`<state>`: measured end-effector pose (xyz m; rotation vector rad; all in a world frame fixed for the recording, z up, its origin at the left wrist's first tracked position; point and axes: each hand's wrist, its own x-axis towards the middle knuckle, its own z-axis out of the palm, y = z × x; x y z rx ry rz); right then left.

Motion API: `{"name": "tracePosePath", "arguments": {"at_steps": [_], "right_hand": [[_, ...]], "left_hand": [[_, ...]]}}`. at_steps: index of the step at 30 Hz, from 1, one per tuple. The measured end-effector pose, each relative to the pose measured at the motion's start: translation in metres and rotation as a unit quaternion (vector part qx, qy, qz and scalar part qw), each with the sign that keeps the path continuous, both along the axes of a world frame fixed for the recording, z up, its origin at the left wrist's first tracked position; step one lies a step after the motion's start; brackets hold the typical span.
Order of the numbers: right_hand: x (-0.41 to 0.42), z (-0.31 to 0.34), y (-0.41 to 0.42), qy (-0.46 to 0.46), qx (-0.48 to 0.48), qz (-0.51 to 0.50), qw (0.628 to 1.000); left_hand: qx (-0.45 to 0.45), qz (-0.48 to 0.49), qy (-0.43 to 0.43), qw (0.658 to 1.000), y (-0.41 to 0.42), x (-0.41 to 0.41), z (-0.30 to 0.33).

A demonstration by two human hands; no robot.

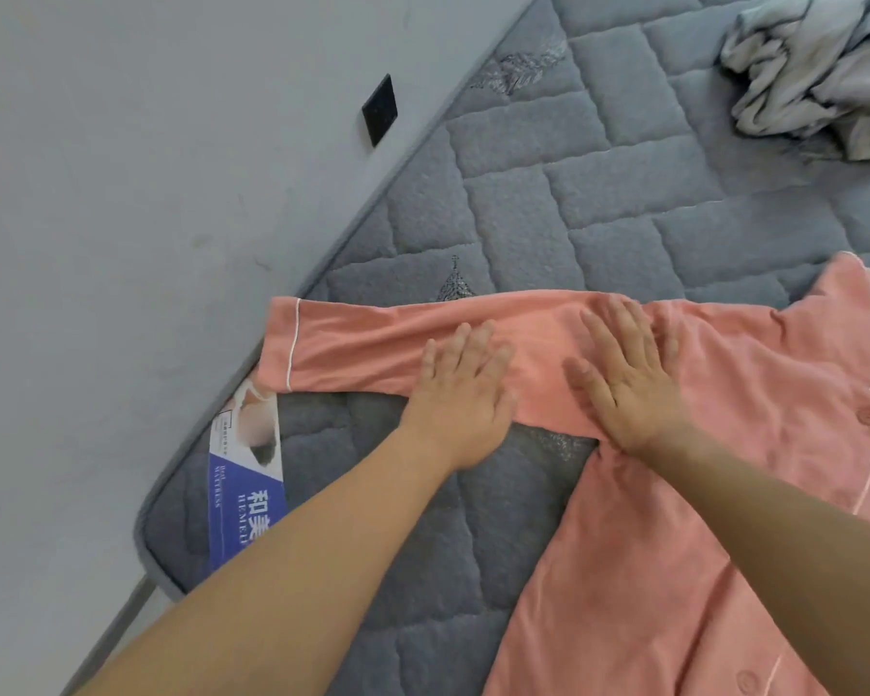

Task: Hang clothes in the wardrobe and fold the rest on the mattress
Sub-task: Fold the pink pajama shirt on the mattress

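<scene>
- While both palms lie on the pink shirt (724, 494) in the head view, the left hand (465, 394) is seen spread flat with straight fingers on the near edge of the outstretched sleeve (372, 344), and the right hand (629, 379) is pressed flat, fingers splayed, where the sleeve meets the body of the shirt.
- Nothing is pinched or gripped by either hand; the cloth is only held down.
- The shirt is laid on the grey quilted mattress (598, 193), its body to the right and near, its sleeve reaching left to the mattress edge by the wall (121, 193).
- The cuff (282, 344) is judged the weak point: it overhangs the edge slightly and could be dragged off if the sleeve is pushed further left.
- Creases could be pressed in, since wrinkles are visible under the right hand.
- If the sleeve is folded over with flat palms only, it may slide on the smooth cloth and land crooked.
- A crumpled pale garment (814, 72) lies at the far right, well apart, not yet folded.
- A printed label (247, 494) is seen at the near left corner.
</scene>
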<state>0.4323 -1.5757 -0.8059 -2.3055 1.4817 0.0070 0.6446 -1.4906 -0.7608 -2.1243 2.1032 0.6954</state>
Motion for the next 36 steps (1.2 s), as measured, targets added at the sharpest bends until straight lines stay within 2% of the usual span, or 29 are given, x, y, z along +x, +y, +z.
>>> {"name": "tracePosePath", "arguments": {"at_steps": [3,5,7,10,12,14,15,18,20,24,27,30,36], "right_hand": [[-0.077,-0.004,0.01,0.041,-0.019,-0.124,0.991],[-0.127,-0.009,0.01,0.096,-0.022,-0.178,0.979],[-0.157,-0.008,0.003,0.109,-0.036,-0.19,0.975],[-0.194,-0.004,-0.015,0.041,-0.08,-0.259,0.962],[-0.228,-0.003,-0.033,0.029,-0.116,-0.357,0.927],[-0.265,-0.006,-0.05,0.025,-0.092,-0.451,0.888],[-0.28,-0.01,-0.056,0.039,-0.079,-0.461,0.883],[-0.304,-0.027,-0.069,0.058,-0.156,-0.397,0.903],[-0.306,-0.041,-0.075,0.046,-0.214,-0.365,0.905],[-0.308,-0.055,-0.075,0.044,-0.241,-0.355,0.902],[-0.31,-0.051,-0.077,0.033,-0.24,-0.346,0.906],[-0.31,-0.054,-0.078,0.024,-0.24,-0.346,0.907],[-0.312,-0.054,-0.08,0.011,-0.256,-0.328,0.909]], "left_hand": [[0.066,0.056,-0.039,0.995,-0.028,-0.023,-0.028],[0.038,0.13,-0.08,0.988,-0.041,-0.042,-0.04],[-0.021,0.172,-0.07,0.982,-0.057,-0.076,-0.04],[-0.05,0.09,0.012,0.995,-0.095,-0.148,-0.036],[-0.054,0.025,0.047,0.997,-0.125,-0.197,-0.036],[-0.055,0.003,0.05,0.997,-0.158,-0.24,-0.038],[-0.057,0.001,0.044,0.997,-0.172,-0.258,-0.039],[-0.083,0.016,0.044,0.995,-0.201,-0.287,-0.051],[-0.138,0.037,0.046,0.989,-0.202,-0.291,-0.063],[-0.217,0.021,0.034,0.975,-0.2,-0.295,-0.081],[-0.201,0.023,0.045,0.978,-0.208,-0.299,-0.078],[-0.184,0.014,0.009,0.983,-0.216,-0.309,-0.079],[-0.202,0.0,-0.014,0.979,-0.226,-0.314,-0.082]]}}
